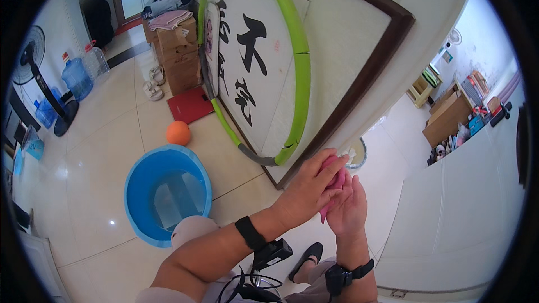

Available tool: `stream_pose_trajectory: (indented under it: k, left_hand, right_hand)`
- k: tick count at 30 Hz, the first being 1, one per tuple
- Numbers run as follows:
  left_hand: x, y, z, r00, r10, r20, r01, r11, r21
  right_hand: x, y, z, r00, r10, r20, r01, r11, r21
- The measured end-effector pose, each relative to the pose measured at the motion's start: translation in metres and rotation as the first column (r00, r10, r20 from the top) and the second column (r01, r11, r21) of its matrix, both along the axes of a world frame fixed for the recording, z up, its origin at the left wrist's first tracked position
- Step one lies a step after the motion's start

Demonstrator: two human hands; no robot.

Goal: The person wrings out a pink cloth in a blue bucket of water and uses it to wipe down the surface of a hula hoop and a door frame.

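Note:
A bunched pink cloth (337,180) is pressed between my two hands in front of the wall corner. My left hand (305,187) lies over it from the left, fingers curled across the top. From below, my right hand (347,208) meets it with the palm turned up and fingers partly bent. A narrow end of the cloth hangs down between the palms; the rest is largely hidden by the fingers. To the left, on the floor, stands a blue plastic basin (131,202) with clear water in it, apart from both hands.
An orange ball (178,133) and a red flat scale-like board (190,104) lie beyond the basin. A green-and-grey hoop (300,75) leans on a framed calligraphy panel (358,42). Cardboard boxes (181,69), sandals (153,90) and a standing fan (46,88) are farther off. A bin (360,153) stands past the corner.

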State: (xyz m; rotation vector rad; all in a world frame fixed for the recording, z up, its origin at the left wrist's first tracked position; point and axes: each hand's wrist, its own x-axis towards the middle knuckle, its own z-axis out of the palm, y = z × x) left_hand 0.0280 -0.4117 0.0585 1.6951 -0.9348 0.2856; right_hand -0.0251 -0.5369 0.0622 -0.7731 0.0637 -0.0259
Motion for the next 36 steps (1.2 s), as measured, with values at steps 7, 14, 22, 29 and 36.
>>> stream_pose_trajectory:
  k: [7,14,22,29,36]
  left_hand:
    - [0.013,0.018,-0.009,1.000,0.023,0.000,-0.023,0.999,0.048]
    - [0.016,0.038,-0.004,0.997,-0.011,-0.072,0.013,1.000,0.019]
    - [0.013,0.069,-0.004,0.982,0.135,-0.131,-0.122,0.987,0.106]
    - [0.044,0.082,-0.016,0.914,0.295,-0.278,-0.341,0.930,-0.136]
    - [0.046,0.067,-0.021,0.961,0.263,-0.086,-0.269,0.961,-0.069]
  right_hand:
    - [0.012,0.003,-0.025,0.966,0.241,0.092,-0.218,0.954,-0.207]
    - [-0.015,0.037,-0.005,0.997,0.030,-0.073,-0.057,0.912,-0.406]
    - [-0.038,0.051,0.025,0.984,0.109,-0.139,-0.176,0.682,-0.710]
    - [-0.060,0.042,0.032,0.990,0.043,-0.137,-0.131,0.671,-0.730]
    - [-0.039,-0.004,-0.002,0.962,-0.230,-0.148,0.109,0.817,-0.566]
